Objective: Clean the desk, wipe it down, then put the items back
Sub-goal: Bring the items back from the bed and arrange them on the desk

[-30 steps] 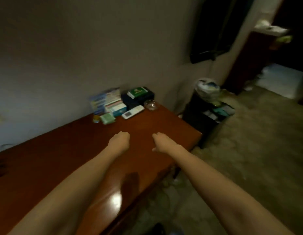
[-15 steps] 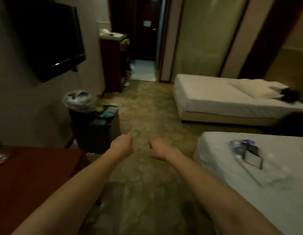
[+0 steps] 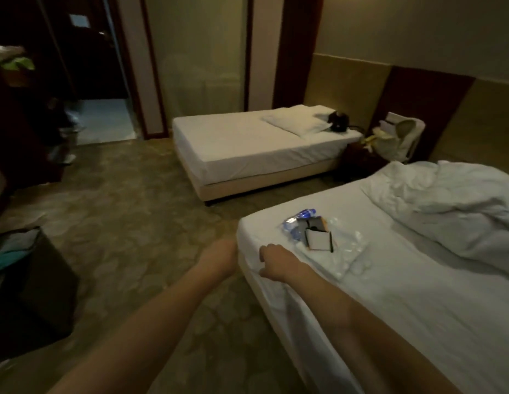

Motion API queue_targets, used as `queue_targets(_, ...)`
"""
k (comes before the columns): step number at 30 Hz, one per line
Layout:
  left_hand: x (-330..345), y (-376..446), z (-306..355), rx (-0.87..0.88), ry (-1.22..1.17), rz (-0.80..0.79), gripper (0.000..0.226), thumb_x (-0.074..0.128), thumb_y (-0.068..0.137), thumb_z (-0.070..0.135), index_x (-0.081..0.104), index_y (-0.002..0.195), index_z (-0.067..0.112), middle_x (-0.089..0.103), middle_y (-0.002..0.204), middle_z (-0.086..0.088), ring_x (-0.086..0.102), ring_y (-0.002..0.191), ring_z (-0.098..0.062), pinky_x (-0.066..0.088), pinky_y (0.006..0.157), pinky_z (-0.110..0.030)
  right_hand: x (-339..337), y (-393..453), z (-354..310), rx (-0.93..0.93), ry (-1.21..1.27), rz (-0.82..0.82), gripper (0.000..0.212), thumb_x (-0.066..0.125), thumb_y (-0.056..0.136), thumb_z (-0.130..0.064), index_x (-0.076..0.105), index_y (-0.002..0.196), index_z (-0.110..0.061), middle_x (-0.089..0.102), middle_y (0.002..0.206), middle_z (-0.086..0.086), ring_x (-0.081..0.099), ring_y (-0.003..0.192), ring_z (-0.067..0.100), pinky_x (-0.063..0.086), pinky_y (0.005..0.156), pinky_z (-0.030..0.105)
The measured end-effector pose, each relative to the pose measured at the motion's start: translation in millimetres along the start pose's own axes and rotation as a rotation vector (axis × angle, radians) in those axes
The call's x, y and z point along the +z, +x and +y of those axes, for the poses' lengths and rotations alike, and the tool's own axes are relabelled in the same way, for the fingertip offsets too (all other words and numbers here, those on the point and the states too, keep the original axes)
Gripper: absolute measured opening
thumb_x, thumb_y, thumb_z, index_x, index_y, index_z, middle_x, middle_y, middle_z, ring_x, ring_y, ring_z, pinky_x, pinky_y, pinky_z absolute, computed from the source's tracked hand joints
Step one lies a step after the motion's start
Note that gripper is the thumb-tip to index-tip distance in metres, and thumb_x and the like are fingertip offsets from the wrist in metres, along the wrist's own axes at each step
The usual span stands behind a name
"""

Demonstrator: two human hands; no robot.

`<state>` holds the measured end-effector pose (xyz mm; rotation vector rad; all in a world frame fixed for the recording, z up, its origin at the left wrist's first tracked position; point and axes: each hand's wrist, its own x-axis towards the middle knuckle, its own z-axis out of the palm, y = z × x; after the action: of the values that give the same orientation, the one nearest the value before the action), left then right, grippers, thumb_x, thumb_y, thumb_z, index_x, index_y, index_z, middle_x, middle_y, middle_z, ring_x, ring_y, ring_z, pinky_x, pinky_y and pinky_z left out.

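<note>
Both arms reach forward over the carpet toward the near bed [image 3: 418, 302]. I see my left hand [image 3: 219, 255] beside the bed's corner, its fingers curled under and holding nothing I can make out. My right hand [image 3: 276, 264] hangs over the edge of the white sheet with fingers loosely bent, empty. Just past it on the mattress lie a clear plastic bottle with a blue cap [image 3: 300, 216], a small white card in a dark holder [image 3: 318, 240] and a folded white towel [image 3: 338, 257], all bunched together. A rumpled duvet [image 3: 452, 206] fills the bed's far side. The desk is out of frame. Across the room stands a second bed [image 3: 247, 149] with one pillow [image 3: 297, 123].
</note>
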<state>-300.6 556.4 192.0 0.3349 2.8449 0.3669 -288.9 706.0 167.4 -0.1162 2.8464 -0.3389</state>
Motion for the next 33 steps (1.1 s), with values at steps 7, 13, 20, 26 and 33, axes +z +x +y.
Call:
queue_targets(7, -3.2, 152.3, 8.9, 0.148, 0.101, -0.061, 0.027, 0.056, 0.090, 0.020, 0.058, 0.116, 0.013, 0.060, 0.118, -0.007, 0.059, 0.103, -0.021, 0.051, 0.088, -0.031, -5.4, 78.8, 58.2, 0.150, 0.054, -0.025, 0.038, 0.058, 0.091, -0.024, 0.050, 0.124, -0.008, 0.052, 0.126, 0.011, 0.052, 0.112, 0.027, 0.041, 0.091, 0.032)
queue_targets(13, 2.2, 258.7, 42.3, 0.279, 0.163, -0.111, 0.027, 0.059, 0.088, 0.020, 0.061, 0.113, 0.011, 0.061, 0.115, -0.007, 0.059, 0.100, -0.021, 0.050, 0.084, -0.027, -16.8, 116.4, 132.1, 0.418, 0.187, -0.020, 0.035, 0.059, 0.088, -0.023, 0.052, 0.118, -0.006, 0.052, 0.125, 0.015, 0.050, 0.114, 0.029, 0.043, 0.093, 0.035)
queue_targets(20, 57.1, 356.5, 113.7, 0.448, 0.191, -0.215, 0.028, 0.053, 0.092, 0.021, 0.055, 0.119, 0.013, 0.057, 0.121, -0.006, 0.056, 0.109, -0.022, 0.045, 0.088, -0.029, -4.0, 155.7, 225.3, 0.643, 0.302, -0.051, 0.032, 0.056, 0.090, -0.022, 0.053, 0.118, -0.006, 0.053, 0.122, 0.013, 0.052, 0.109, 0.028, 0.044, 0.088, 0.036)
queue_targets(26, 89.2, 439.1, 163.1, 0.445, 0.247, -0.323, 0.027, 0.050, 0.093, 0.029, 0.063, 0.109, 0.011, 0.063, 0.113, -0.007, 0.058, 0.105, -0.022, 0.043, 0.092, -0.029, 12.8, 206.1, 298.6, 0.745, 0.460, -0.068, 0.035, 0.055, 0.092, -0.025, 0.051, 0.121, -0.007, 0.053, 0.127, 0.012, 0.051, 0.114, 0.025, 0.042, 0.090, 0.031)
queue_targets(33, 104.1, 535.4, 198.8, 0.397, 0.184, -0.424, 0.017, 0.057, 0.089, 0.026, 0.062, 0.102, 0.014, 0.064, 0.103, -0.005, 0.060, 0.096, -0.022, 0.050, 0.087, -0.033, 4.2, 272.0, 365.8, 0.892, 0.665, -0.016, 0.032, 0.059, 0.090, -0.024, 0.055, 0.116, -0.007, 0.057, 0.121, 0.012, 0.055, 0.109, 0.024, 0.043, 0.085, 0.029)
